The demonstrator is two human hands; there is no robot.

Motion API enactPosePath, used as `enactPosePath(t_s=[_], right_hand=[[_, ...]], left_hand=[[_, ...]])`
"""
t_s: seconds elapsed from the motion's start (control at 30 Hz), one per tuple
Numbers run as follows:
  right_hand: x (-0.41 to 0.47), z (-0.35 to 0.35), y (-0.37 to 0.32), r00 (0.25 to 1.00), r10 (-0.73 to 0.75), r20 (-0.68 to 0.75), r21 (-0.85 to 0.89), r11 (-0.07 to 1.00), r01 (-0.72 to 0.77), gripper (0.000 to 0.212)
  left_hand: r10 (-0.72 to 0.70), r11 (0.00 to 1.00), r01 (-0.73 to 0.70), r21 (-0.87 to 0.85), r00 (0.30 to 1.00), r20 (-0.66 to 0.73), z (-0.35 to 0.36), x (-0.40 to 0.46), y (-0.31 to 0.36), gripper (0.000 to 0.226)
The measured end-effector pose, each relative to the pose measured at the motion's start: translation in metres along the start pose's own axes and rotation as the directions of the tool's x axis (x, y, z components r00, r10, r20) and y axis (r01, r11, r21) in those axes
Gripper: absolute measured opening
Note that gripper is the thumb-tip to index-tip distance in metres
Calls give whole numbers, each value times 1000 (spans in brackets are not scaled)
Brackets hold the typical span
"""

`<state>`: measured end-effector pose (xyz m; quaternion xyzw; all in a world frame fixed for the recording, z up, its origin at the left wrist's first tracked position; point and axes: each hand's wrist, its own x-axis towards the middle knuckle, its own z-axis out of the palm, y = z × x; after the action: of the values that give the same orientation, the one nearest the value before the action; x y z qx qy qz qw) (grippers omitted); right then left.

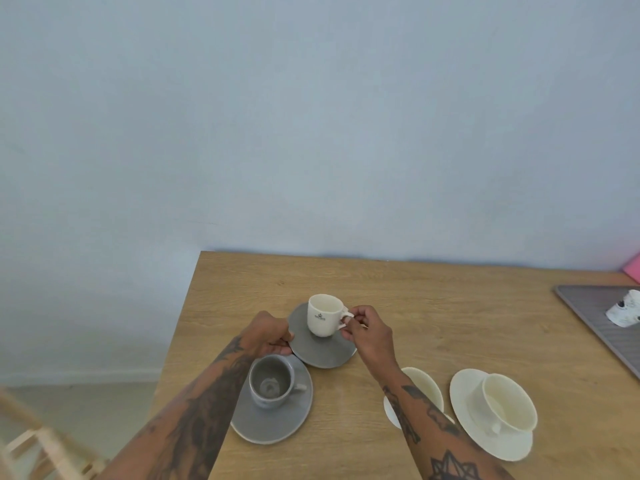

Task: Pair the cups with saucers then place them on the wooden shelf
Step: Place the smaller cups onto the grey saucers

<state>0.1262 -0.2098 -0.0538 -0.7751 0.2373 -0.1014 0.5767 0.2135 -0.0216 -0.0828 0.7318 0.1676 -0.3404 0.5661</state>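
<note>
Right hand (369, 336) pinches handle of white cup (323, 319), cup on grey saucer (320, 348); left hand (268, 336) grips that saucer's left rim; second grey cup-and-saucer pair (272, 400) just nearer on bench (433, 306)

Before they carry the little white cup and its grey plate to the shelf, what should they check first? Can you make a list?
1. Right hand has the white cup by its handle: ok, fingers pinch it.
2. Left hand holds the grey saucer: ok, it grips the near-left rim.
3. Cup sits flat in the middle of the saucer: cannot tell, it looks a little tilted and toward the far side.
4. Colours match: not ok, a white cup sits on a grey saucer, while an empty white saucer lies partly hidden under the right forearm.
5. Nearby grey cup out of the way: not ok, it sits just below the left hand.
6. Shelf has room: cannot tell, only a wooden frame shows at the bottom-left corner.
</note>
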Motion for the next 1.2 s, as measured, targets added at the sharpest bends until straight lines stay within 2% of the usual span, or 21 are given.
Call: enactPosePath(t_s=[0.2, 0.5, 0.67, 0.8, 1.03, 1.2], right_hand=[[-10, -9, 9, 1000, 2, -10, -75, 997, -3, 11], [-11, -24, -5, 1000, -3, 22, -44, 999, 4, 9], [-5, -45, -26, 995, -8, 99, 64, 998, 2, 17], [-4, -62, -41, 975, 29, 219, 191, 979, -72, 22], [-22, -86, -40, 947, 1, 321, 205, 976, -71, 27], [-46, -99, -28, 924, -58, 379, 191, 981, -17, 22]], left_hand=[[-18, 1000, 18, -12, 1000, -2, 1, -1, -1, 6], [28, 999, -28, -37, 999, 16, 4, -16, 17, 6], [107, 992, -106, -70, 994, 14, 9, -40, 37, 14], [142, 980, -140, -138, 990, 6, 15, -70, 44, 5], [155, 968, -173, -184, 982, -110, 34, -122, 28, 13], [116, 949, -158, -274, 980, -162, 55, -162, -11, 7]])
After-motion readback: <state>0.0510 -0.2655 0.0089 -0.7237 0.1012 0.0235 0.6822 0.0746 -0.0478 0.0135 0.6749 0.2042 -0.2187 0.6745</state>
